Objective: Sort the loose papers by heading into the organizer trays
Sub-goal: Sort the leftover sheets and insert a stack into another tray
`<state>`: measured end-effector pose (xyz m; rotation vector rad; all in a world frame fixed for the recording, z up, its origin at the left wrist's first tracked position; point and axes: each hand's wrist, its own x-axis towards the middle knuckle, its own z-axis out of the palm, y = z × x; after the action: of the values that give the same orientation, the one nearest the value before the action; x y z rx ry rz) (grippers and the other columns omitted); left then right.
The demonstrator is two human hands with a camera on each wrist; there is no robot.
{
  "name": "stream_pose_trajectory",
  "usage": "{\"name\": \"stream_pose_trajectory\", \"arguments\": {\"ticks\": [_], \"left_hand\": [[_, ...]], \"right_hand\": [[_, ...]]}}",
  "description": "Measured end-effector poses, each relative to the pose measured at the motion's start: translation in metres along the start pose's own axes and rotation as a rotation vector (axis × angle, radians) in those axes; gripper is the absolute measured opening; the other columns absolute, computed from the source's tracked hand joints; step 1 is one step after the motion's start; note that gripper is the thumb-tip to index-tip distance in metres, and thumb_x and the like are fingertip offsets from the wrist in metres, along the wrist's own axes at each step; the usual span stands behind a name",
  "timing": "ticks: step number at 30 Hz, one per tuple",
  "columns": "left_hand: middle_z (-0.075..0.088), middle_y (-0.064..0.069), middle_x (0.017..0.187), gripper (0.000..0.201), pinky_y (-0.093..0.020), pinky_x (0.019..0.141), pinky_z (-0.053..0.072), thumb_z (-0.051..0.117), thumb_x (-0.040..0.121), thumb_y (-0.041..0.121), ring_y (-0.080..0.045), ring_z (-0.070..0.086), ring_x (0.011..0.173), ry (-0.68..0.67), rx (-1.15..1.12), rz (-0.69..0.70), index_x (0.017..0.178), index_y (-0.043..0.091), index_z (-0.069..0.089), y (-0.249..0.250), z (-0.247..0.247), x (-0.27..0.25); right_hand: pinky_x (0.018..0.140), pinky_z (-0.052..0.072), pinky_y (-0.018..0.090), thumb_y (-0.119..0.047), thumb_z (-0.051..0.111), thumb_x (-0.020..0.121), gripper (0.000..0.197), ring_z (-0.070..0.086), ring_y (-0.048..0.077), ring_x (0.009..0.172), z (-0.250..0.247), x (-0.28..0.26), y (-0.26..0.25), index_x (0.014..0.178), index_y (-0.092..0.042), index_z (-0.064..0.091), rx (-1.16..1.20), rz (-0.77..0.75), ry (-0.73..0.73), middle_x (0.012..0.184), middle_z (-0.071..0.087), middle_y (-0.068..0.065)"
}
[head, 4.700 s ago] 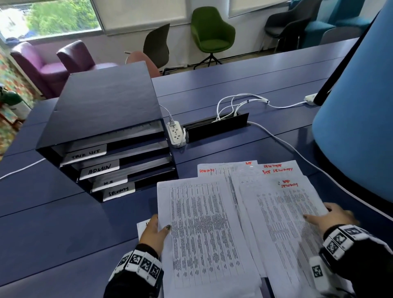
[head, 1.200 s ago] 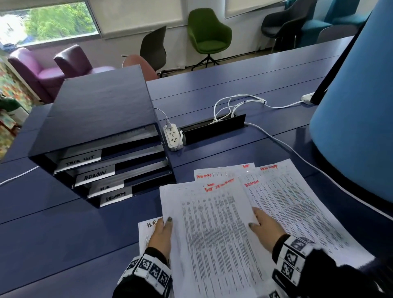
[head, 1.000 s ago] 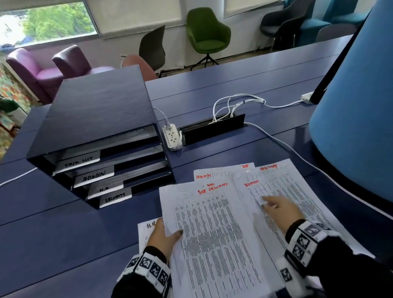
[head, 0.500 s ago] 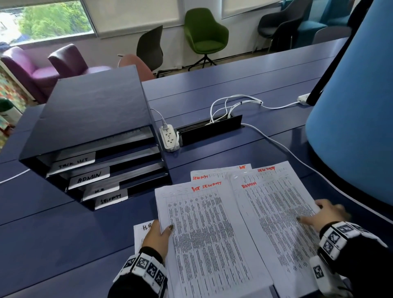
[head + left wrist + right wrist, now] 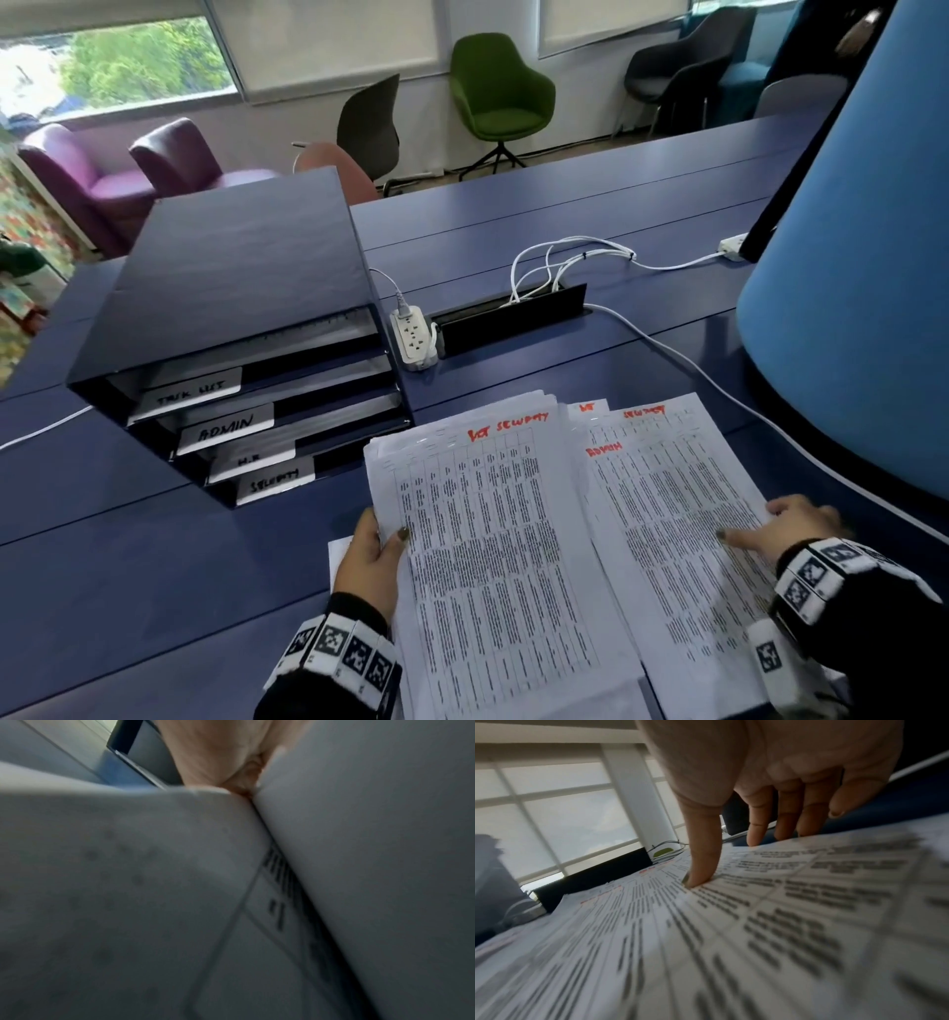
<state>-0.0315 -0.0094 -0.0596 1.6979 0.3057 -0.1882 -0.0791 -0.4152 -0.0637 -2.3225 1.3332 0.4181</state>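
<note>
A black organizer stands at the left with four trays labelled TASK LIST, ADMIN, H.R and SECURITY. My left hand grips the left edge of a paper stack, thumb on top; its top sheet is headed "VCT SECURITY" in red. A sheet headed "ADMIN" tops the right pile. My right hand rests on that pile's right edge. In the right wrist view its thumb presses the print and its fingers reach straight to the far edge.
A sheet marked H.R peeks out under my left hand. A white power strip, a black cable box and white cables lie behind the papers. A big blue lamp shade looms at the right.
My right hand slid from the middle of the papers to the right pile's edge, leaving the ADMIN sheet exposed there. The left hand keeps its grip on the stack.
</note>
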Motion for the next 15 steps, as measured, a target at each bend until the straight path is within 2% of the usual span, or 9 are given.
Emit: {"name": "stream_pose_trajectory", "arguments": {"ticks": [2, 3, 4, 6, 7, 9, 10, 12, 15], "left_hand": [[0.066, 0.007, 0.097, 0.029, -0.016, 0.064, 0.052, 0.048, 0.093, 0.001, -0.005, 0.065, 0.083, 0.028, -0.041, 0.061, 0.096, 0.029, 0.056, 0.013, -0.004, -0.001], [0.065, 0.009, 0.096, 0.029, -0.013, 0.062, 0.050, 0.048, 0.093, 0.000, -0.001, 0.065, 0.080, 0.045, -0.061, 0.086, 0.099, 0.027, 0.056, 0.020, -0.007, -0.001], [0.064, 0.009, 0.097, 0.028, -0.015, 0.066, 0.051, 0.047, 0.093, 0.000, 0.000, 0.065, 0.081, 0.063, -0.097, 0.117, 0.104, 0.024, 0.056, 0.028, -0.010, 0.000], [0.065, 0.006, 0.104, 0.031, -0.030, 0.085, 0.051, 0.047, 0.094, 0.001, -0.011, 0.063, 0.097, 0.117, -0.153, 0.173, 0.116, 0.021, 0.054, 0.046, -0.018, 0.001], [0.065, 0.003, 0.108, 0.032, -0.038, 0.093, 0.048, 0.048, 0.094, 0.002, -0.017, 0.061, 0.105, 0.149, -0.173, 0.206, 0.119, 0.022, 0.054, 0.053, -0.022, 0.002], [0.065, 0.001, 0.110, 0.030, -0.040, 0.095, 0.047, 0.048, 0.094, 0.003, -0.020, 0.060, 0.107, 0.221, -0.206, 0.290, 0.118, 0.020, 0.054, 0.069, -0.027, 0.001], [0.065, 0.003, 0.107, 0.028, -0.036, 0.092, 0.049, 0.048, 0.094, 0.003, -0.014, 0.062, 0.102, 0.257, -0.210, 0.335, 0.114, 0.022, 0.055, 0.078, -0.030, 0.000], [0.063, 0.013, 0.101, 0.031, -0.025, 0.087, 0.050, 0.047, 0.095, 0.003, 0.001, 0.063, 0.092, 0.326, -0.191, 0.424, 0.102, 0.032, 0.053, 0.096, -0.035, -0.002], [0.061, 0.019, 0.106, 0.032, -0.019, 0.089, 0.046, 0.048, 0.095, 0.008, 0.007, 0.060, 0.095, 0.443, -0.194, 0.565, 0.104, 0.038, 0.049, 0.124, -0.042, -0.013]], "right_hand": [[0.107, 0.034, 0.045, -0.049, 0.084, 0.057, 0.089, 0.036, 0.035, 0.128, -0.003, -0.001, 0.001, 0.130, -0.010, 0.051, -0.031, 0.026, -0.046, 0.136, 0.040, 0.018], [0.108, 0.032, 0.043, -0.050, 0.081, 0.062, 0.087, 0.032, 0.034, 0.132, -0.005, -0.001, 0.002, 0.130, -0.007, 0.050, -0.046, 0.028, -0.066, 0.138, 0.041, 0.017], [0.107, 0.032, 0.041, -0.048, 0.080, 0.064, 0.084, 0.031, 0.033, 0.133, -0.007, -0.002, 0.002, 0.130, -0.005, 0.051, -0.040, 0.029, -0.070, 0.137, 0.044, 0.017], [0.101, 0.037, 0.039, -0.036, 0.083, 0.066, 0.077, 0.042, 0.033, 0.126, -0.007, 0.003, 0.005, 0.126, 0.000, 0.052, 0.025, 0.012, -0.057, 0.130, 0.053, 0.018], [0.095, 0.042, 0.038, -0.027, 0.083, 0.067, 0.073, 0.051, 0.034, 0.117, -0.005, 0.003, 0.006, 0.126, 0.001, 0.050, 0.072, -0.017, -0.052, 0.124, 0.056, 0.019], [0.080, 0.044, 0.035, -0.011, 0.078, 0.073, 0.060, 0.057, 0.031, 0.092, -0.002, -0.002, 0.006, 0.123, 0.002, 0.048, 0.207, -0.053, -0.042, 0.108, 0.059, 0.019], [0.076, 0.042, 0.033, -0.007, 0.074, 0.077, 0.053, 0.057, 0.029, 0.085, -0.001, -0.005, 0.006, 0.122, 0.002, 0.049, 0.238, -0.074, -0.034, 0.104, 0.060, 0.019], [0.076, 0.042, 0.032, -0.009, 0.065, 0.085, 0.035, 0.059, 0.031, 0.086, -0.001, -0.006, 0.004, 0.117, 0.000, 0.057, 0.221, -0.161, -0.009, 0.105, 0.065, 0.019], [0.072, 0.042, 0.031, -0.009, 0.053, 0.092, 0.016, 0.059, 0.031, 0.082, -0.011, -0.008, -0.003, 0.103, -0.005, 0.063, 0.282, -0.286, 0.041, 0.095, 0.067, 0.018]]}}
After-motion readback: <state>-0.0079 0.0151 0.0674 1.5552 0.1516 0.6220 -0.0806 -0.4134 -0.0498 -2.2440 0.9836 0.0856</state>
